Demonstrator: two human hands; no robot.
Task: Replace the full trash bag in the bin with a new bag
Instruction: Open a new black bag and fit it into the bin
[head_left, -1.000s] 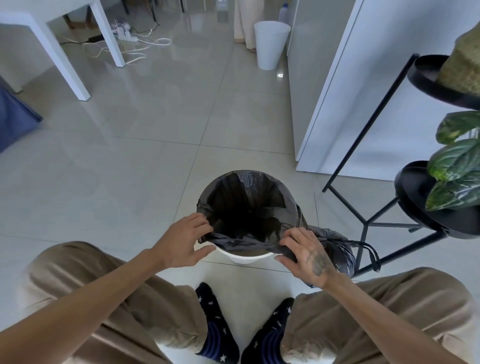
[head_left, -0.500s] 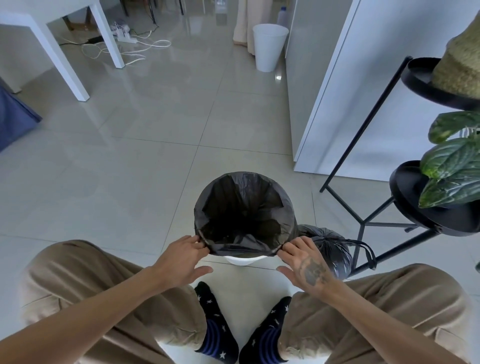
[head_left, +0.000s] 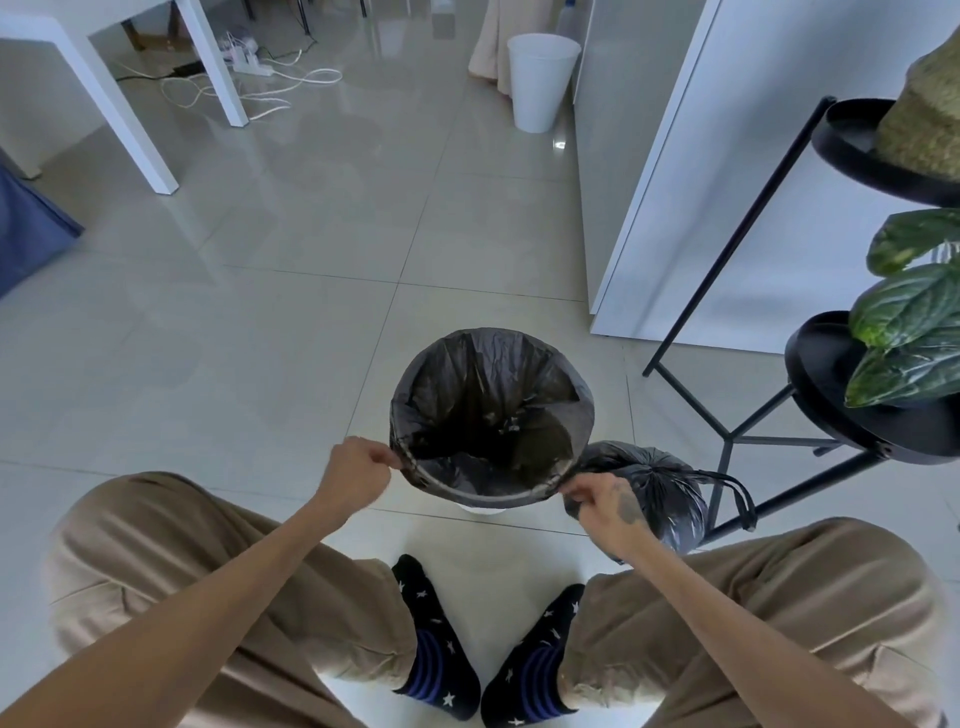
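- Head view is showing the left hand (head_left: 358, 470) pinching the new bag (head_left: 491, 415) at the near-left rim.
- That bag is lining the bin (head_left: 480, 510), folded over all round.
- Right hand (head_left: 602, 506) is pinching the near-right rim.
- Tied full bag (head_left: 657, 486) is sitting on the floor beside the bin, so I'd judge only final snugging remains.

Home interior, living area. Glossy beige floor tiles (head_left: 291, 270); white table legs (head_left: 130, 119); power strip with loose cables (head_left: 249, 65) on floor; black metal plant stand (head_left: 852, 415) with leafy houseplant (head_left: 909, 322); white waste bin (head_left: 540, 80) by curtain (head_left: 493, 41); person in star-patterned socks (head_left: 441, 660), no shoes.
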